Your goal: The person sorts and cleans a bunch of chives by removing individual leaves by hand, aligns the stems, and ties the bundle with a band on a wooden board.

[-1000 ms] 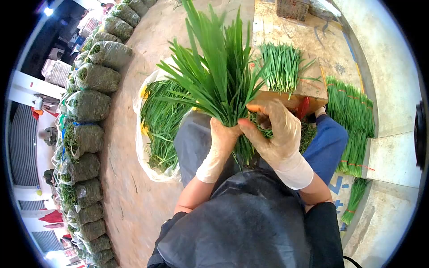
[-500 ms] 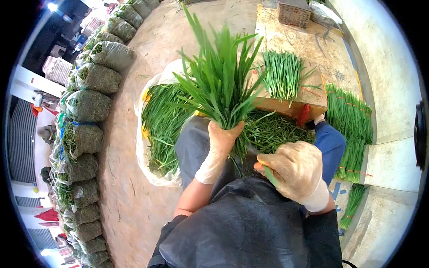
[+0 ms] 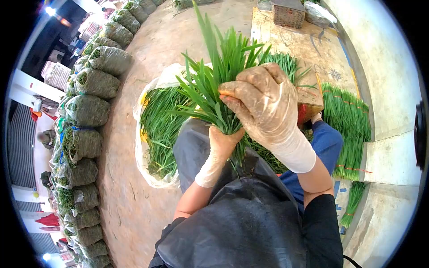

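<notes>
My left hand point(image 3: 223, 144), in a thin pale glove, is closed around the lower stalks of a bunch of garlic chives point(image 3: 208, 96), whose leaves fan out upward. My right hand point(image 3: 267, 105), in a soiled glove, is raised in front of the bunch on its right side. Its fingers are pinched together against the leaves; what lies between the fingertips is hidden. Behind the right hand, a smaller pile of chives point(image 3: 286, 62) rests on a wooden board, partly covered. To the left, loose chives point(image 3: 163, 129) fill an open white plastic bag point(image 3: 139, 154).
Tied chive bundles point(image 3: 351, 134) stand along the wall on the right. A wooden platform point(image 3: 308, 49) carries a brick-like block point(image 3: 288, 16). Stuffed sacks point(image 3: 89, 109) line the floor on the left. A black apron point(image 3: 237, 219) covers my lap.
My right hand has moved up from low beside my lap, where it held a green leaf piece, to the leaves of the bunch. My left hand keeps its grip in nearly the same place.
</notes>
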Demonstrator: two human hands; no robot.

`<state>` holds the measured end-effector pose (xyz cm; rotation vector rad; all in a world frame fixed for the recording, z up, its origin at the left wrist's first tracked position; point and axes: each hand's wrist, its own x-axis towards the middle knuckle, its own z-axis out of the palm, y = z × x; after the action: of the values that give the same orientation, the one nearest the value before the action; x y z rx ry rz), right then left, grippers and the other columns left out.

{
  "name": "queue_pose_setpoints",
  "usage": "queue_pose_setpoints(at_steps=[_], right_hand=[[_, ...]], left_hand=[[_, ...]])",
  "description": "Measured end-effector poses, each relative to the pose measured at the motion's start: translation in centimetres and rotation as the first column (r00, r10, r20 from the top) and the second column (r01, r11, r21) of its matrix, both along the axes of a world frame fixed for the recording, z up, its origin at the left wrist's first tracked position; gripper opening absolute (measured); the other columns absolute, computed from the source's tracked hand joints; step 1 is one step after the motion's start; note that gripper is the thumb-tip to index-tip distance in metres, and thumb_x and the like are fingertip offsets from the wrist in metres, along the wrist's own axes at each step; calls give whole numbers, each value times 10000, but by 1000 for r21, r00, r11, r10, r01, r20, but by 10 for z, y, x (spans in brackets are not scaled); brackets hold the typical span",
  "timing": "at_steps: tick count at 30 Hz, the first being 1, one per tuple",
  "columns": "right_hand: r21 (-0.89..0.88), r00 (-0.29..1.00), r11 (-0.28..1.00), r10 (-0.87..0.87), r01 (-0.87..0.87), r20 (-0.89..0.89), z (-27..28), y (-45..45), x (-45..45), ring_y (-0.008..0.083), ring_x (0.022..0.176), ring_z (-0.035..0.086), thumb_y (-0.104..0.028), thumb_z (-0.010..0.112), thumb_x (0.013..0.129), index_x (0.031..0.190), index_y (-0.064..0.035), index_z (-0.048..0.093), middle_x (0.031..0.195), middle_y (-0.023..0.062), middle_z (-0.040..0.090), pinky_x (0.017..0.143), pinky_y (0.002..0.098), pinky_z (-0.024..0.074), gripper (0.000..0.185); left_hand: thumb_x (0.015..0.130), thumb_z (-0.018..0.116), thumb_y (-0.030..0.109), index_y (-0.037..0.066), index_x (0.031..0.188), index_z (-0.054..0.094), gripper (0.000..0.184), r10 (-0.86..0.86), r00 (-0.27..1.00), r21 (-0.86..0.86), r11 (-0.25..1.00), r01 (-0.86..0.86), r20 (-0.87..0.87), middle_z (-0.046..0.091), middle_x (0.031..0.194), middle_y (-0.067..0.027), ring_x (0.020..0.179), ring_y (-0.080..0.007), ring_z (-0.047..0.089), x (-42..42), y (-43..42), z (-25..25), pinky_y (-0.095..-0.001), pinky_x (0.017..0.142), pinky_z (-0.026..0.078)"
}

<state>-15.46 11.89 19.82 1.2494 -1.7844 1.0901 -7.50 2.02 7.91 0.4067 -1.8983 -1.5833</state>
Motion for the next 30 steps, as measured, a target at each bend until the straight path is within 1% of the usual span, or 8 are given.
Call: queue_pose_setpoints(at_steps=[7,10,15,18,21,26,28,30], right_hand=[[-87,929,995,81,-53,360,-3,34,-4,232,870,592,-203,749,753,945,-108,664,823,23,598,769,359,494,230],[22,947,1000,-20,13,320,-1,28,1,208,910,600,-98,789,717,939,-51,673,999,81,612,760,323,522,255],[-18,989,998,-56,59,139,-8,14,-14,217,857,589,-67,771,718,860,-55,647,844,59,623,740,338,474,189],[-157,791,957,289,-243,540,0,22,-6,222,790,572,-70,691,758,796,-25,620,769,81,586,692,333,443,93],[-270,650,866,495,-420,577,-2,45,-3,186,777,562,-86,689,770,778,-7,602,758,75,575,680,310,435,118],[-798,281,555,824,-234,491,-10,75,10,216,865,561,-259,704,801,841,-12,633,920,52,604,743,349,444,260],[-257,614,903,423,-344,666,-6,86,10,221,908,571,-262,729,778,919,-31,636,959,43,608,777,358,454,286],[373,878,908,-12,-191,478,-2,94,9,227,952,581,-266,754,755,997,-50,639,998,34,612,811,367,464,344]], left_hand=[[731,716,71,-16,959,664,249,-122,974,-94,985,141,190,711,894,-82,793,-165,658,5,-12,-6,-315,750,515],[728,718,69,-17,965,663,258,-74,986,-70,994,86,152,710,894,-82,800,-167,658,2,-5,-4,-312,754,513],[720,726,55,-22,956,669,255,-70,987,-83,993,83,147,711,889,-88,808,-168,662,-1,-4,-7,-305,751,512],[711,735,47,-22,922,677,229,-41,989,-129,990,60,145,711,864,-85,788,-161,660,3,-6,-1,-301,734,513],[692,747,48,-26,882,682,213,-100,975,19,995,99,199,708,832,-85,755,-147,648,3,-8,-1,-293,711,508],[687,743,58,-17,929,617,284,-139,984,-126,980,152,109,688,838,-71,769,-131,624,-15,-10,-18,-287,727,496],[693,736,59,-15,932,619,277,-155,981,-37,986,160,115,689,843,-72,769,-137,626,-17,-7,-12,-289,729,498],[710,719,59,-15,948,621,268,-160,979,12,987,160,125,692,858,-77,772,-145,636,-17,-6,-11,-292,735,503]])
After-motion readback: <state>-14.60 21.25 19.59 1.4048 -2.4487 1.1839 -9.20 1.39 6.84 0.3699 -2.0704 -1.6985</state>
